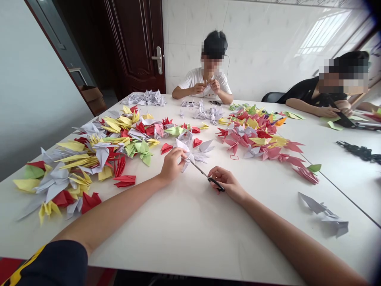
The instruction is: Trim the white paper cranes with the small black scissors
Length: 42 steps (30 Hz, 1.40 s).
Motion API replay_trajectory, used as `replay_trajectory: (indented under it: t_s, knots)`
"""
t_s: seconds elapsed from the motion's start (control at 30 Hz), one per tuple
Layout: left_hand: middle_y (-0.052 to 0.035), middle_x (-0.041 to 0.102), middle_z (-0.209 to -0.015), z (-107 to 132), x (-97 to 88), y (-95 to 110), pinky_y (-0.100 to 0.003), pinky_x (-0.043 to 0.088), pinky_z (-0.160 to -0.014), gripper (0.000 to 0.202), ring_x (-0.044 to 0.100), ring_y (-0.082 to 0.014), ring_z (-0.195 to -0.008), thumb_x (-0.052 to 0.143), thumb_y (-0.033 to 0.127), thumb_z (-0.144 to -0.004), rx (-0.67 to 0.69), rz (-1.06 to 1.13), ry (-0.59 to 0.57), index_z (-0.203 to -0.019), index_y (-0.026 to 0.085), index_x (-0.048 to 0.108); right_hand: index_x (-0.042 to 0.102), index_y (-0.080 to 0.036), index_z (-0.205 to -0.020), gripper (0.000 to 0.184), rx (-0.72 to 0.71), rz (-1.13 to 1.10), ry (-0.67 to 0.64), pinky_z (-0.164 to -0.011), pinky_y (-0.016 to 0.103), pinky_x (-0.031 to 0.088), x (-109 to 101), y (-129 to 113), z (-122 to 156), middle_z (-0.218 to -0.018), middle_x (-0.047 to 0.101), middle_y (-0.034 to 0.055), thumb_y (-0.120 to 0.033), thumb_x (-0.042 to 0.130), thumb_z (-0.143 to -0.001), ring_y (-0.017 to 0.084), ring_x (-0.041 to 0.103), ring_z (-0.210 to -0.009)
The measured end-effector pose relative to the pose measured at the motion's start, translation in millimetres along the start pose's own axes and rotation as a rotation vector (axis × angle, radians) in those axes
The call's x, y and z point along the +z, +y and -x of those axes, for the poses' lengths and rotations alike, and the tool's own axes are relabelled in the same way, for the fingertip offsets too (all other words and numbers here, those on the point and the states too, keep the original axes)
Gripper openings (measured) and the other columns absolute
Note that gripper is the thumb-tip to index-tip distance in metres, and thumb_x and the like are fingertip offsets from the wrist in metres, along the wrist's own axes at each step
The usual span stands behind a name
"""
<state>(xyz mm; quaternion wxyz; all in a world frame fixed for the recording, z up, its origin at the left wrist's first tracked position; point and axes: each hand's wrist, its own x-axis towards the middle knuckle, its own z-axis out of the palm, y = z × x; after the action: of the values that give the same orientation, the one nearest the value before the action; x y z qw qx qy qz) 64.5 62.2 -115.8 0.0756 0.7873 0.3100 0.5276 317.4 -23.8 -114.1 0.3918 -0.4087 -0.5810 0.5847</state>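
My left hand [172,163] is closed on a white folded paper crane [185,150] and holds it just above the white table [184,226]. My right hand [228,183] is closed round the black handles of a pair of scissors [205,176]. The thin blades reach up and left to the crane's underside. Both forearms rest on the table, coming in from the near edge.
Heaps of folded cranes in yellow, red, white and green [89,159] cover the left of the table; pink and yellow ones [262,139] lie right of centre. Two grey cranes [324,212] sit near right. Two people sit at the far side, hands busy.
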Motion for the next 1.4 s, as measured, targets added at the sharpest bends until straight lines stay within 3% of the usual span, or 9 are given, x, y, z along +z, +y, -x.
replay_trajectory:
  t_s: [0.37,0.47,0.67,0.8,0.9,1.03,1.1,1.23,1.4]
  knots:
    - [-0.0050,0.070,-0.103,1,1.8,0,-0.032,0.057,-0.087,0.024,0.069,-0.0226,-0.100,0.060,-0.004,-0.081,0.003,0.012,0.031,-0.083,0.019,0.055,0.063,-0.019,-0.096,0.041,0.019,-0.018,0.033,-0.046,0.020,0.047,0,0,-1,-0.070,0.055,-0.0031,-0.046,0.086,-0.075,0.007,0.048,-0.055]
    - [-0.0055,0.068,-0.107,0,2.9,0,-0.033,0.057,-0.087,0.024,0.068,-0.0220,-0.101,0.058,-0.003,-0.084,0.044,0.023,0.043,-0.092,0.020,0.055,0.062,-0.019,-0.095,0.040,0.018,-0.018,0.049,-0.045,0.019,0.045,-1,1,-2,-0.068,0.054,-0.0035,-0.046,0.085,-0.076,0.007,0.047,-0.054]
    - [-0.0111,0.056,-0.128,0,4.9,0,-0.037,0.060,-0.095,0.039,0.059,-0.0251,-0.122,0.056,-0.001,-0.086,0.062,0.028,0.054,-0.118,0.022,0.054,0.062,-0.019,-0.092,0.040,0.005,-0.049,0.091,-0.042,0.019,0.040,0,-1,-2,-0.067,0.054,-0.0030,-0.045,0.086,-0.074,0.009,0.049,-0.056]
    - [-0.0142,0.045,-0.140,1,4.0,2,-0.046,0.057,-0.105,0.045,0.051,-0.0292,-0.134,0.059,0.003,-0.089,0.030,0.018,0.071,-0.127,0.023,0.050,0.062,-0.019,-0.091,0.040,-0.016,-0.074,0.130,-0.043,0.018,0.040,-1,3,-2,-0.070,0.056,-0.0027,-0.044,0.087,-0.073,0.008,0.049,-0.055]
    - [-0.0158,0.041,-0.143,1,2.6,3,-0.052,0.053,-0.110,0.044,0.051,-0.0315,-0.136,0.061,0.008,-0.092,0.028,-0.008,0.090,-0.132,0.023,0.047,0.060,-0.019,-0.088,0.044,-0.072,-0.082,0.254,-0.043,0.019,0.038,-5,3,-4,-0.068,0.056,-0.0033,-0.045,0.090,-0.069,0.007,0.047,-0.052]
    - [-0.0141,0.045,-0.140,1,1.6,2,-0.054,0.050,-0.113,0.036,0.049,-0.0324,-0.137,0.063,0.012,-0.095,0.068,-0.060,0.102,-0.127,0.023,0.052,0.047,-0.020,-0.078,0.062,-0.212,-0.201,0.648,-0.046,0.020,0.035,-19,-3,-10,-0.068,0.057,-0.0039,-0.057,0.093,-0.060,0.007,0.051,-0.051]
    - [-0.0127,0.047,-0.140,2,1.6,1,-0.052,0.049,-0.113,0.031,0.050,-0.0315,-0.136,0.063,0.011,-0.095,0.053,-0.077,0.050,-0.122,0.023,0.055,0.044,-0.020,-0.077,0.067,-0.215,-0.258,0.745,-0.048,0.021,0.035,-27,-6,-13,-0.071,0.058,-0.0022,-0.067,0.089,-0.060,0.008,0.054,-0.055]
    - [-0.0120,0.048,-0.146,3,2.6,-1,-0.053,0.047,-0.116,0.033,0.049,-0.0328,-0.138,0.064,0.010,-0.091,-0.058,-0.105,-0.211,-0.121,0.022,0.060,0.053,-0.020,-0.081,0.067,-0.125,-0.233,0.723,-0.048,0.024,0.033,-36,-4,-16,-0.073,0.057,0.0013,-0.077,0.082,-0.061,0.010,0.054,-0.059]
    - [-0.0109,0.034,-0.165,4,6.3,-6,-0.059,0.029,-0.127,0.053,0.027,-0.0354,-0.155,0.061,0.030,-0.104,0.041,-0.132,-0.613,-0.155,0.027,0.047,0.052,-0.019,-0.076,0.058,-0.143,-0.059,0.595,-0.050,0.025,0.033,-29,5,-16,-0.075,0.055,0.0018,-0.072,0.076,-0.074,0.010,0.052,-0.059]
